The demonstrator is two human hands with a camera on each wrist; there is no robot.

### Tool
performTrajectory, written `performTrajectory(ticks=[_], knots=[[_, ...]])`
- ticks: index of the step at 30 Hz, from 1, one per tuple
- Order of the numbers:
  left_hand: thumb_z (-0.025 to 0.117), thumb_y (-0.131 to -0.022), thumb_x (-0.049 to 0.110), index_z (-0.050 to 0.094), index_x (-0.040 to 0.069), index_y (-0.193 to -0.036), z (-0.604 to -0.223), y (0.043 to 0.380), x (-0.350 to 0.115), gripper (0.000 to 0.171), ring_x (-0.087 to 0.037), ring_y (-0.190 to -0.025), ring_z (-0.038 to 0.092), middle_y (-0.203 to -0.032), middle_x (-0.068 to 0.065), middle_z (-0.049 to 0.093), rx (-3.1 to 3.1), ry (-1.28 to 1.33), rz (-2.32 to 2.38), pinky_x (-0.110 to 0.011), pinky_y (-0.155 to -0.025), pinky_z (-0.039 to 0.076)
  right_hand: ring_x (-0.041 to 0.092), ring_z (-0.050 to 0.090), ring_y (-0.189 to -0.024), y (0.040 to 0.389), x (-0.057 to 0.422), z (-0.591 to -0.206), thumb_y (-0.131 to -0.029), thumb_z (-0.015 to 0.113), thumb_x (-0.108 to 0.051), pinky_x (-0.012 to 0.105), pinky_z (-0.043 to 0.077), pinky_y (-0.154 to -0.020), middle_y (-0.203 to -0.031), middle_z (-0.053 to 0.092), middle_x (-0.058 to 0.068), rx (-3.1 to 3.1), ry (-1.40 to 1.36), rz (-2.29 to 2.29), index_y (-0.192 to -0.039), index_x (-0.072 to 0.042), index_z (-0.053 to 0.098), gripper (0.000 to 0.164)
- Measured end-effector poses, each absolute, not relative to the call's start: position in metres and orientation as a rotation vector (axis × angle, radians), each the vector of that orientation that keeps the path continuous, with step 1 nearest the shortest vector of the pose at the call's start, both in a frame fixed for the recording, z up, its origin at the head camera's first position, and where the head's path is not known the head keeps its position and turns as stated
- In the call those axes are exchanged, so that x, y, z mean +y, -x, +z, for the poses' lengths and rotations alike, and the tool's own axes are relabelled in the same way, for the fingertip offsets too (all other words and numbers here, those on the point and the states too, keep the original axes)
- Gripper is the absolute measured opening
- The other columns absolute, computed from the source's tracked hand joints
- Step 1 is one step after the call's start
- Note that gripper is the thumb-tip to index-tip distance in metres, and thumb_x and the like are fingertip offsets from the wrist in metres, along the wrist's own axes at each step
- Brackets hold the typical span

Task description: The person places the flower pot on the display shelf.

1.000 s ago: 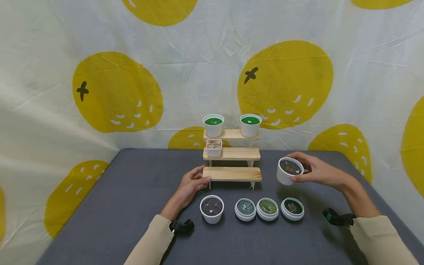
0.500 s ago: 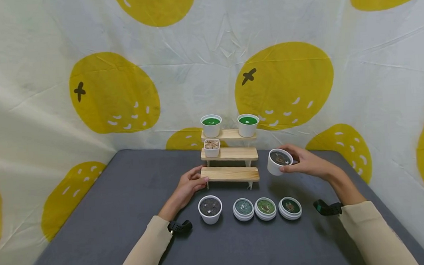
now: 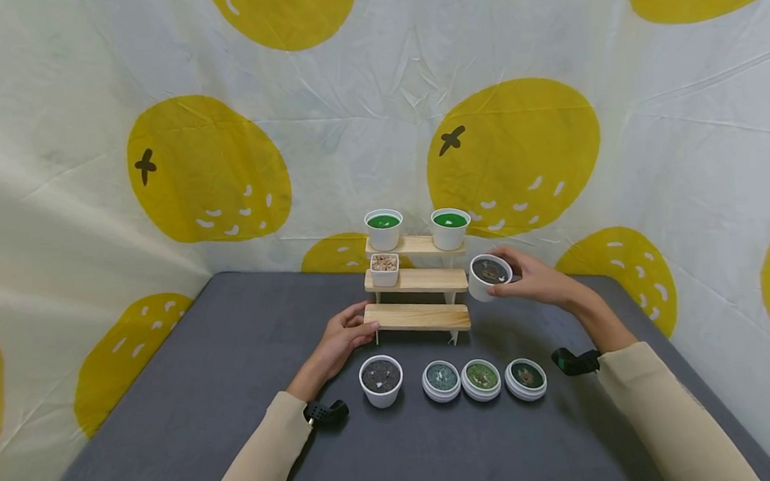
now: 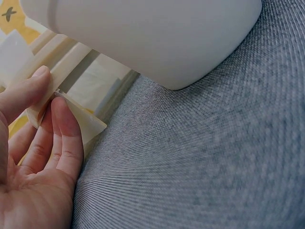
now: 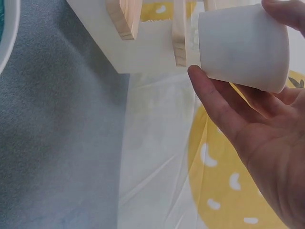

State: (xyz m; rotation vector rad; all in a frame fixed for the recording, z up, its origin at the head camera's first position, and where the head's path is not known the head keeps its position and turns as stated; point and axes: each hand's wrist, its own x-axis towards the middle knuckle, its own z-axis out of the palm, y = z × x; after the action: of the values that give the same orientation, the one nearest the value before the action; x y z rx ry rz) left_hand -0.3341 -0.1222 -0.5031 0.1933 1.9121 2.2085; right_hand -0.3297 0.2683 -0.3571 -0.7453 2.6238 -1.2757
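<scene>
A three-tier wooden display stand (image 3: 422, 316) stands at the middle of the table. My left hand (image 3: 341, 342) grips the left end of its lowest step, thumb on top and fingers beneath, as the left wrist view shows. In my right hand (image 3: 536, 280) is a white cup (image 5: 243, 47) with a dark, speckled top, held in the air just right of the middle step. Two white cups with green tops, the left cup (image 3: 384, 233) and the right cup (image 3: 451, 233), sit on the top step. A square white pot (image 3: 384, 271) of beige bits occupies the middle step's left end.
In front of the stand is another white cup (image 3: 381, 386) with a dark grey top. To its right sit three low round white tubs: a blue-grey tub (image 3: 441, 391), a green tub (image 3: 481, 391) and a dark green tub (image 3: 526, 391). A patterned curtain (image 3: 354, 148) hangs behind the grey table (image 3: 253, 334).
My right hand has carried the dark-topped cup left and slightly up, closer to the middle step. The left hand keeps its grip on the stand.
</scene>
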Motion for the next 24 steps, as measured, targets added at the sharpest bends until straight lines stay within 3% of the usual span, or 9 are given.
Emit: performTrajectory(ticks=[24], knots=[[0.074,-0.094,0.006,0.047,0.011,-0.154,-0.505,0.336,-0.122,0.067,-0.012,-0.090,0.067,-0.107,-0.007,0.066,1.905,-0.173,2.229,-0.023,-0.079,0.058,0.035,0.056,-0.122,0.355,0.243,-0.351,-0.091,0.079,-0.025,0.036,0.051,-0.093,-0.140,0.055,0.021,2.715,0.685,-1.223,-0.148,-0.001,0.039,0.074]])
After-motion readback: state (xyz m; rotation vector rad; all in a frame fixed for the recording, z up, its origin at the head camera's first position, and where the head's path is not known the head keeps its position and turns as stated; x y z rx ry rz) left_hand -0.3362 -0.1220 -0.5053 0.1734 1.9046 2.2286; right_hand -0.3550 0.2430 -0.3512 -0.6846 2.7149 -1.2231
